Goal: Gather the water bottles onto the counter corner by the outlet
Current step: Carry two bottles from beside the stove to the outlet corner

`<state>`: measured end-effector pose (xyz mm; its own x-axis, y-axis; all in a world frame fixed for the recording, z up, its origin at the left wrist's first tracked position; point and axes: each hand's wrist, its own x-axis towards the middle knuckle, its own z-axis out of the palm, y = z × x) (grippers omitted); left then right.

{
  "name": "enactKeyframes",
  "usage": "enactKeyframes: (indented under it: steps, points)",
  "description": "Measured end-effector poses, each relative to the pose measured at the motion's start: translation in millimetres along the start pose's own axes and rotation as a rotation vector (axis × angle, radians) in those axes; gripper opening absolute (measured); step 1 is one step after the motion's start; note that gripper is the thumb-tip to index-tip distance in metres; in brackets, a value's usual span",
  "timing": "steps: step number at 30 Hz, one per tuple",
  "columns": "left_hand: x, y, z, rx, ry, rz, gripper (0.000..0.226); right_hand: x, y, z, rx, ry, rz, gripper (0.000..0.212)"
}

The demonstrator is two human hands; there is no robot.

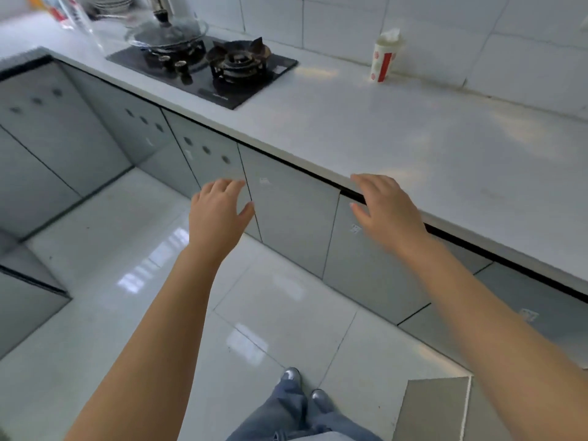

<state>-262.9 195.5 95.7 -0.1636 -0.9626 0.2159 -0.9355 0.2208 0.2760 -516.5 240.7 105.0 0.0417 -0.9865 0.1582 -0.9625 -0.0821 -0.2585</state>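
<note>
No water bottle and no outlet show in the head view. My left hand (pixel 219 211) hangs in front of the grey cabinet doors (pixel 286 218), fingers apart, holding nothing. My right hand (pixel 386 206) hovers at the front edge of the white counter (pixel 397 128), also open with nothing in it. Both arms reach forward from the bottom of the frame.
A black gas hob (pixel 203 68) with a lidded pan (pixel 167 33) sits on the counter at the left. A white and red paper cup (pixel 383 58) with a tissue stands by the tiled wall. Blurred plates and packaging lie at the far left. Glossy floor tiles are below.
</note>
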Motion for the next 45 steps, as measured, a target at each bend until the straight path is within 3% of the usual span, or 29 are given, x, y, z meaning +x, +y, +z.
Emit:
enactKeyframes:
  steps: [20, 33, 45]
  points:
    - [-106, -115, -49, 0.138, 0.13, -0.496, 0.043, 52, -139, 64, 0.066, -0.145, -0.479, 0.048]
    - [-120, -199, -66, 0.096, 0.19, -0.684, 0.042, 93, -238, 102, 0.162, -0.117, -0.543, 0.045]
    - [-98, -276, -71, 0.115, 0.155, -0.698, 0.043, 124, -303, 137, 0.157, -0.148, -0.543, 0.044]
